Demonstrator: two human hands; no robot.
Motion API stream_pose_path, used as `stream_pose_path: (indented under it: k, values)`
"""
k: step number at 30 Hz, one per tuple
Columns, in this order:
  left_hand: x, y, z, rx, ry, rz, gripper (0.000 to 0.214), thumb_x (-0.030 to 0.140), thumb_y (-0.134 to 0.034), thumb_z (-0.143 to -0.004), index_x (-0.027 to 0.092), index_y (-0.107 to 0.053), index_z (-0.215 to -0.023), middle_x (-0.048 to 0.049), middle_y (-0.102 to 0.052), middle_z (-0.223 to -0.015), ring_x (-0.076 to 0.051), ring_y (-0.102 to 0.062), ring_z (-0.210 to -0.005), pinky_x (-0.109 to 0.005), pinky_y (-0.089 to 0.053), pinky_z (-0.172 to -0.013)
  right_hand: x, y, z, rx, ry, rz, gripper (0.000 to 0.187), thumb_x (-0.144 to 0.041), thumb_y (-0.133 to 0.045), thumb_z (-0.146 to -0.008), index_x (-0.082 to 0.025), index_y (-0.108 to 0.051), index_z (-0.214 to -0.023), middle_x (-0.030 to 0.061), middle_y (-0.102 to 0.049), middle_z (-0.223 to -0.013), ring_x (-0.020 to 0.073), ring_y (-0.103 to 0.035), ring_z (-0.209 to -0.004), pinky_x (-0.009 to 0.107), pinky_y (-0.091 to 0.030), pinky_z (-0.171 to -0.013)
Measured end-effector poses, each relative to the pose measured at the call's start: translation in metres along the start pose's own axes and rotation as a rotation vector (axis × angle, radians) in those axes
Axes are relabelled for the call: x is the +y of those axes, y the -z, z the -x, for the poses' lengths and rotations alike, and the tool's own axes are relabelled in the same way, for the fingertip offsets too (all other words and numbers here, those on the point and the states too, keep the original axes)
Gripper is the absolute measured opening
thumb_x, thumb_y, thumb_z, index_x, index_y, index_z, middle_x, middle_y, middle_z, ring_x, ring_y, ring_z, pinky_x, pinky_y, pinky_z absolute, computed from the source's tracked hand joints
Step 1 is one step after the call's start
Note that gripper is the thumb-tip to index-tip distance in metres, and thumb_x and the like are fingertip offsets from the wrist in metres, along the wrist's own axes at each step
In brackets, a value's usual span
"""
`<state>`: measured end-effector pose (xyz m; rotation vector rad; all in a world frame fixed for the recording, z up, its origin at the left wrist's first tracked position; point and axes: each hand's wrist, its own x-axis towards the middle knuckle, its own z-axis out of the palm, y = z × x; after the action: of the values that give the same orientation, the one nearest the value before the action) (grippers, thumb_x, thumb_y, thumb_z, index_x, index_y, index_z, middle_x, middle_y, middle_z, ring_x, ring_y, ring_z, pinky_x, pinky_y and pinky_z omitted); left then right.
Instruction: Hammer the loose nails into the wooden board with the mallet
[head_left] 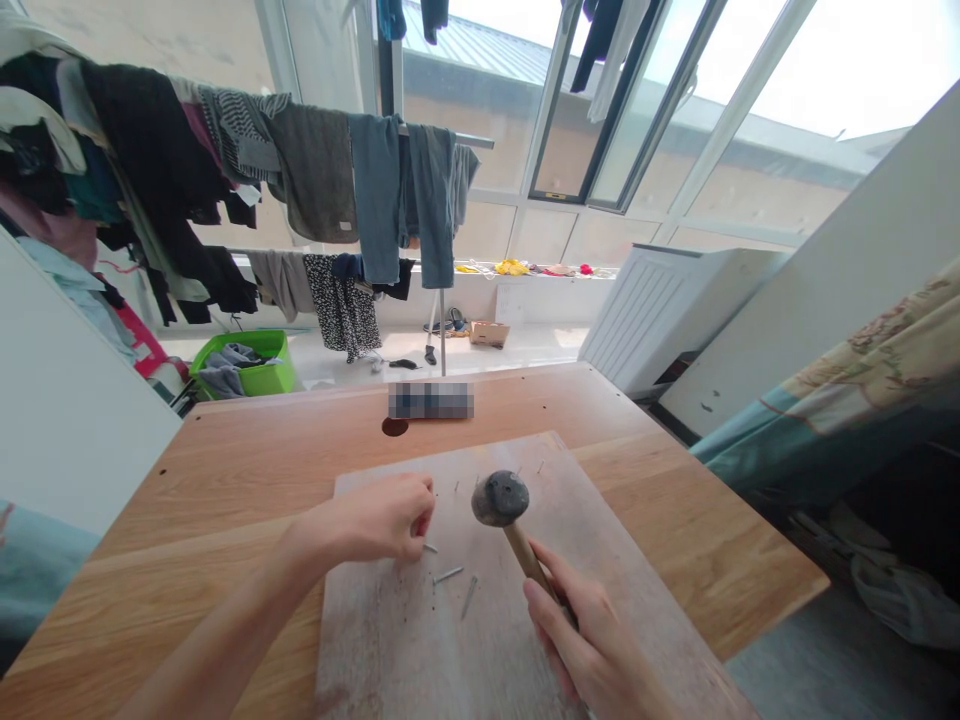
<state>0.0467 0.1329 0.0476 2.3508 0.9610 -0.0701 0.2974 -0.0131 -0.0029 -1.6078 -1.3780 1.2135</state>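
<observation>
My right hand [581, 620] is wrapped round the wooden handle of a mallet [501, 498], its dark head raised over the middle of a worn board [525, 560]. My left hand [397, 515] is closed above the board's left part, its fingertips pointing down; whatever they pinch is hidden. Just by those fingertips shows a nail [430, 547]. Nearer to me lie two loose nails, one slanted [448, 576] and another [469, 597] pointing away from me. Beyond the mallet, thin nails [540, 467] stick up from the board.
The board rests on a wooden table [660, 500] with a round dark hole [395, 427]. At its far edge sits a blurred-out object [431, 400]. Behind are a laundry rack with hanging clothes [315, 170], a green basket [270, 375] and a white cabinet [645, 310].
</observation>
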Motion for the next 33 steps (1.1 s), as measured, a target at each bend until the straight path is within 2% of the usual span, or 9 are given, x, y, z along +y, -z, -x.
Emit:
stream_pose_path:
  k: [4,9,12,17,22,26,33]
  values:
    - [-0.001,0.001,0.004,0.046,0.056,-0.067,0.012,0.015,-0.063,-0.067,0.022,-0.061,-0.077,0.0,-0.06,-0.091,-0.017,-0.057,-0.075,-0.028,-0.036,-0.06,0.012,0.005,0.008,0.042,-0.023,0.051,0.07,-0.067,-0.049,-0.094,-0.02,-0.058,-0.145,-0.0007,-0.06,-0.065,0.0128,-0.051,-0.043,0.023,-0.042,-0.038]
    - [0.0,-0.001,0.003,0.028,0.037,-0.083,0.008,0.012,-0.06,-0.066,0.02,-0.059,-0.068,0.0001,-0.061,-0.093,-0.015,-0.055,-0.071,-0.028,-0.033,-0.058,0.032,0.009,0.013,0.069,-0.013,0.122,0.068,-0.068,-0.053,-0.091,-0.022,-0.064,-0.14,0.0042,-0.066,-0.066,0.0234,-0.065,-0.059,0.029,-0.053,-0.048]
    - [0.001,0.0,0.0,0.062,0.039,-0.088,0.008,0.012,-0.058,-0.067,0.02,-0.057,-0.068,-0.001,-0.062,-0.087,-0.016,-0.055,-0.07,-0.029,-0.032,-0.057,0.036,0.008,0.014,0.083,-0.013,0.144,0.067,-0.067,-0.051,-0.093,-0.023,-0.063,-0.141,0.0056,-0.069,-0.07,0.0255,-0.069,-0.066,0.031,-0.056,-0.054]
    - [-0.004,0.004,-0.004,0.182,0.112,-0.025,0.006,0.016,-0.056,-0.076,0.02,-0.059,-0.077,-0.0005,-0.061,-0.072,-0.016,-0.053,-0.063,-0.027,-0.032,-0.056,0.035,0.007,0.015,0.078,-0.009,0.144,0.067,-0.066,-0.048,-0.094,-0.023,-0.06,-0.144,0.0051,-0.069,-0.071,0.0247,-0.068,-0.066,0.031,-0.056,-0.056]
    - [-0.013,0.005,-0.004,0.224,0.068,0.059,0.012,0.015,-0.054,-0.079,0.02,-0.064,-0.083,0.0007,-0.062,-0.069,-0.014,-0.053,-0.06,-0.025,-0.034,-0.058,0.032,0.006,0.015,0.083,-0.042,0.133,0.07,-0.069,-0.048,-0.093,-0.021,-0.06,-0.143,0.0035,-0.068,-0.071,0.0221,-0.067,-0.063,0.03,-0.055,-0.055]
    - [-0.013,0.007,-0.004,0.213,-0.005,0.088,0.014,0.014,-0.054,-0.081,0.018,-0.068,-0.079,-0.0002,-0.065,-0.072,-0.014,-0.056,-0.064,-0.025,-0.038,-0.063,0.029,0.005,0.015,0.063,-0.062,0.121,0.071,-0.068,-0.045,-0.095,-0.019,-0.057,-0.145,0.0008,-0.063,-0.066,0.0202,-0.064,-0.058,0.028,-0.053,-0.052]
    - [-0.003,0.009,-0.007,0.302,-0.034,0.0,0.018,0.012,-0.052,-0.084,0.017,-0.068,-0.079,-0.0042,-0.067,-0.083,-0.017,-0.061,-0.075,-0.027,-0.042,-0.07,0.02,0.005,0.015,0.056,-0.058,0.06,0.067,-0.066,-0.049,-0.094,-0.021,-0.061,-0.141,-0.0013,-0.059,-0.061,0.019,-0.062,-0.054,0.027,-0.052,-0.05]
